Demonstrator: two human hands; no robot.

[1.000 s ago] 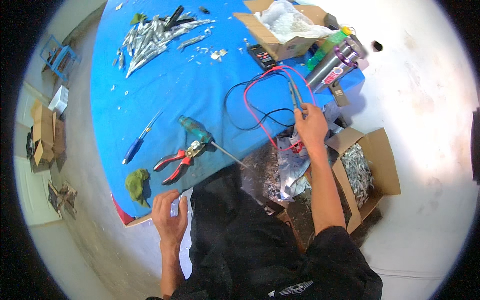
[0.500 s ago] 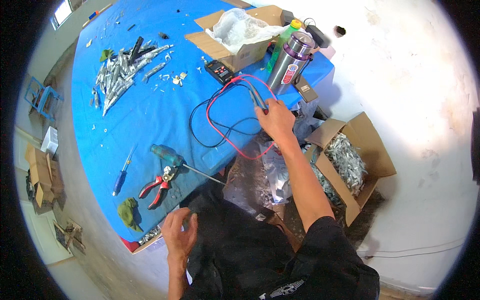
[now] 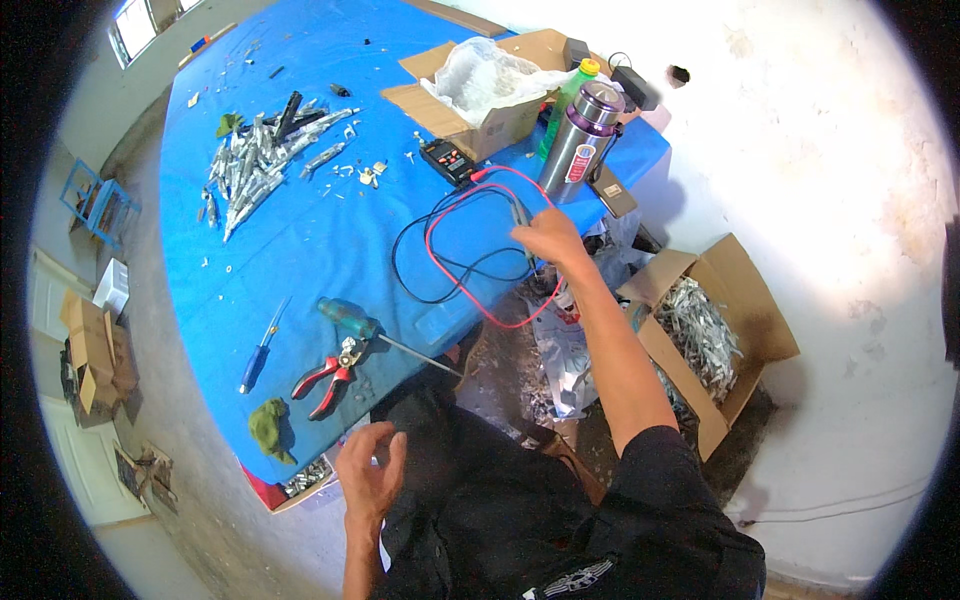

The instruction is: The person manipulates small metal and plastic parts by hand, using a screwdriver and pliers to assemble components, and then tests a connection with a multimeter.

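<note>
My right hand [image 3: 551,240] is closed around the test probes [image 3: 521,213] at the right edge of the blue-covered table, with dark probe ends showing beside the fingers. Red lead [image 3: 432,240] and black lead [image 3: 396,262] loop over the cloth to a small black multimeter [image 3: 448,160]. By the near table edge, my left hand [image 3: 370,470] hangs empty, its fingers loosely curled and the thumb apart. Close to it lie red-handled pliers [image 3: 330,378], a green-handled screwdriver [image 3: 347,318], a blue screwdriver [image 3: 255,366] and a crumpled green cloth [image 3: 268,430].
A pile of silvery slender pieces [image 3: 250,170] lies on the table's far left. An opened cardboard box [image 3: 505,125], green bottle [image 3: 562,105] and steel flask [image 3: 580,145] stand at the back right. Below right, another box [image 3: 765,320] holds silvery strips, beside the white wall.
The probes in my right hand have turned, with one end now pointing down below the fingers. My left hand stays empty near the table edge. The whole view has shifted slightly.
</note>
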